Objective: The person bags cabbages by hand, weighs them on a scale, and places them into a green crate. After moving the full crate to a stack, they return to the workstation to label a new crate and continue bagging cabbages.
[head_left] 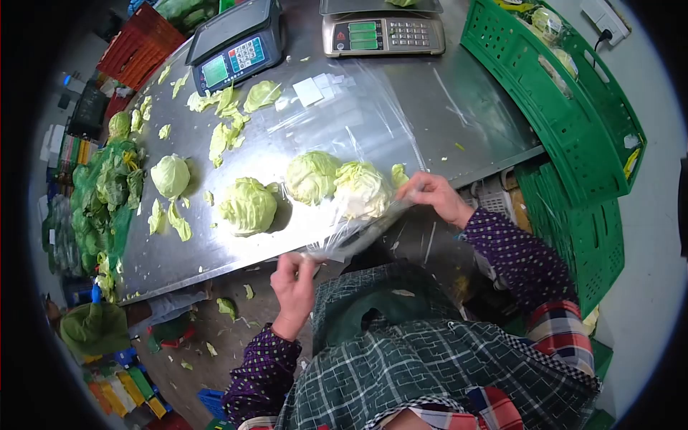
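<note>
A clear plastic bag (351, 233) is stretched between my two hands at the table's front edge. My left hand (292, 281) pinches its left end. The right end is pinched by my right hand (435, 196), close beside a pale cabbage (364, 192), whose lower side the plastic overlaps in this view. A second cabbage (312, 176) sits against that one on its left. Farther left on the steel table (193, 251) lie a rounder cabbage (247, 206) and a smaller one (170, 176).
Two scales, one blue (233, 54) and one silver (383, 32), stand at the back. White labels (308, 92) lie on flat clear plastic. Loose leaves (223, 136) litter the table. Green crates (573, 129) stand at right; net-bagged cabbages (107, 183) are at left.
</note>
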Tool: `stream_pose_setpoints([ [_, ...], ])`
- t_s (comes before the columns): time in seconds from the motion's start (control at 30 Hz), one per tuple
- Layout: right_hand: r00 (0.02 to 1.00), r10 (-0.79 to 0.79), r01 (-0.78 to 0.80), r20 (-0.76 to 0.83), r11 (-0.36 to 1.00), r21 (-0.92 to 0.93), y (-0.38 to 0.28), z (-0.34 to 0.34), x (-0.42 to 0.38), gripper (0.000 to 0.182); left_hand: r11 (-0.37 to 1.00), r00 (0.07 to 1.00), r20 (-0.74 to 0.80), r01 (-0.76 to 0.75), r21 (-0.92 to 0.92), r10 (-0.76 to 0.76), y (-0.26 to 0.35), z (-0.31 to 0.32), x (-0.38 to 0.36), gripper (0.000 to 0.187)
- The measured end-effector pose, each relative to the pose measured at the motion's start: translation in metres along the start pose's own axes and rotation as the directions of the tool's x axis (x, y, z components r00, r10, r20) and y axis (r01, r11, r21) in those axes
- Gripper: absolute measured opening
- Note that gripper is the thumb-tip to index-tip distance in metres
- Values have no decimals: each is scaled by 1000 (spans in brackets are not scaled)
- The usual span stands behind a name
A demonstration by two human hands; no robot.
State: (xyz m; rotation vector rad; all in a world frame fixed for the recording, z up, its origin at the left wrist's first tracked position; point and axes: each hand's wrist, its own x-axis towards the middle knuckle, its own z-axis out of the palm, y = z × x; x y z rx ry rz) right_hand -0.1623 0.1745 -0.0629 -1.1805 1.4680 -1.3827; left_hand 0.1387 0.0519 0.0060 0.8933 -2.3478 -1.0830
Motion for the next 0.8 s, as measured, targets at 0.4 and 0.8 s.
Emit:
stream_pose_setpoints([
  [0.4,926,126,-15,-356,954,299,4,33,26,9,764,850,-239,256,-592,-470,15,16,14,23],
  [0.8,932,341,-357,-125,922,-150,-22,28,52,12,930,927,-169,355,99,-335,-47,38,26,15],
])
